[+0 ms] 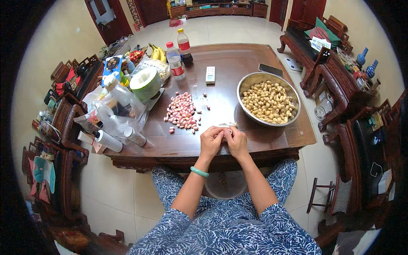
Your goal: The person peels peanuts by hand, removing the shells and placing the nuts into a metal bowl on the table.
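Observation:
My left hand (211, 142) and my right hand (236, 142) meet at the near edge of a dark wooden table (175, 145). Their fingertips pinch a small pale piece that looks like a peanut shell (230, 130), mostly hidden by the fingers. Pale shell bits lie just beyond the fingertips. To the right of my hands stands a steel bowl (239, 110) holding many unshelled peanuts (269, 102). Left of my hands a loose pile of pink shelled peanuts (181, 111) lies on the tabletop, with a few stray kernels beside it.
A white remote control (210, 75) and a dark phone (271, 70) lie farther back. Two plastic bottles (174, 60), bananas (157, 53), a cut melon (145, 83), plastic bags (119, 108) and a white cylindrical bottle (109, 141) crowd the left side. A round translucent container (225, 185) sits below, between the knees.

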The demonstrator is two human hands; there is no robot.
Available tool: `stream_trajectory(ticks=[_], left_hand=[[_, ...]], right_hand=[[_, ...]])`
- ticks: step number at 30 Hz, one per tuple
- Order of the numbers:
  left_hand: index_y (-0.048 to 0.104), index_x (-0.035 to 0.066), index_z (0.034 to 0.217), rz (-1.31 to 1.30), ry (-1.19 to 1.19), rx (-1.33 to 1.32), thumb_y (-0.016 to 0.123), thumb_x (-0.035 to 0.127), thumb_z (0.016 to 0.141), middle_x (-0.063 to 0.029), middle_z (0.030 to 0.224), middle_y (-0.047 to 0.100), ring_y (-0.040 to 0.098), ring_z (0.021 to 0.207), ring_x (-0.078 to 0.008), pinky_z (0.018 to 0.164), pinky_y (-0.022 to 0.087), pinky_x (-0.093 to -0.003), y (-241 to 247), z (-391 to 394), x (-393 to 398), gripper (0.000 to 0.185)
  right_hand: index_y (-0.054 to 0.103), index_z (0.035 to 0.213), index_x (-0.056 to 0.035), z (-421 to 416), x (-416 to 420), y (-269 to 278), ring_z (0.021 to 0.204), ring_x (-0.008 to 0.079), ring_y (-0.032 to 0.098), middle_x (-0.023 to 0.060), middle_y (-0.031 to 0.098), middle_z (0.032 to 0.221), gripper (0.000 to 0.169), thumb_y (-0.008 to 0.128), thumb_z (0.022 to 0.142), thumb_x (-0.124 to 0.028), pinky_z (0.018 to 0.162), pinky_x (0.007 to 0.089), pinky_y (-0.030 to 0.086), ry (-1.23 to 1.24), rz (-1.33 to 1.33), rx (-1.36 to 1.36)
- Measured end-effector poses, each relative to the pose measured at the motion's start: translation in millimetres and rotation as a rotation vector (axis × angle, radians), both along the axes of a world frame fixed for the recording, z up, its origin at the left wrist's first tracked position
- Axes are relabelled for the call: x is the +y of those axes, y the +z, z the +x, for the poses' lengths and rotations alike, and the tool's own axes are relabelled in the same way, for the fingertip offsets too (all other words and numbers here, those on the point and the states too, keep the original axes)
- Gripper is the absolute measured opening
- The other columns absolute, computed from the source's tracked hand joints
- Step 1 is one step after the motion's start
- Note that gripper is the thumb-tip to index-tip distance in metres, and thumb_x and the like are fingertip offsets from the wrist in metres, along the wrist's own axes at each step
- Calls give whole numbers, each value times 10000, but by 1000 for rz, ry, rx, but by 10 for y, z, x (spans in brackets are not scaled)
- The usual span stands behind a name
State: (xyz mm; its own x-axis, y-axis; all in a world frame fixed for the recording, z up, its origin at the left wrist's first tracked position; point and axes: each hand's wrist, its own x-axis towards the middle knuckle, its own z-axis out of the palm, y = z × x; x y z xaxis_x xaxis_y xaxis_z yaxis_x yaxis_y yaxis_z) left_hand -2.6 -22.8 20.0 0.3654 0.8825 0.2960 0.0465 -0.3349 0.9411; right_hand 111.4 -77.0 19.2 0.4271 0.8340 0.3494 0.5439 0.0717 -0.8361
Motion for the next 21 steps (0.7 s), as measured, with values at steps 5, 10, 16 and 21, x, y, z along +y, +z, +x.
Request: stream_trajectory(ticks=[5,10,16,21], left_hand=[[701,-55,950,-3,7,-30,619,36,874,-87,841,695,626,720,-117,632,492,-245,-16,-16,-26,144],[687,-60,927,137,87,-5,611,65,891,-112,822,693,629,709,-143,639,490,-265,-104,25,-54,150],[685,-55,934,102,90,-57,606,100,923,-94,803,688,617,704,-121,614,493,-261,-95,130,-96,175],[689,-55,966,-255,20,-237,590,106,945,-55,815,684,601,685,-81,605,491,-218,-157,112,-55,190]], right_hand=[[609,843,-15,-30,-23,1,648,409,621,215,610,662,353,472,968,-316,577,463,467,-4,-17,-90],[625,844,-8,-23,-29,-75,646,405,627,222,617,679,359,489,966,-318,577,449,478,-4,51,-111],[635,839,3,-2,-71,47,645,372,651,205,640,680,361,484,970,-297,587,424,500,-1,45,20],[621,818,28,-9,-52,35,637,309,661,199,645,686,401,474,972,-311,587,397,494,12,104,90]])
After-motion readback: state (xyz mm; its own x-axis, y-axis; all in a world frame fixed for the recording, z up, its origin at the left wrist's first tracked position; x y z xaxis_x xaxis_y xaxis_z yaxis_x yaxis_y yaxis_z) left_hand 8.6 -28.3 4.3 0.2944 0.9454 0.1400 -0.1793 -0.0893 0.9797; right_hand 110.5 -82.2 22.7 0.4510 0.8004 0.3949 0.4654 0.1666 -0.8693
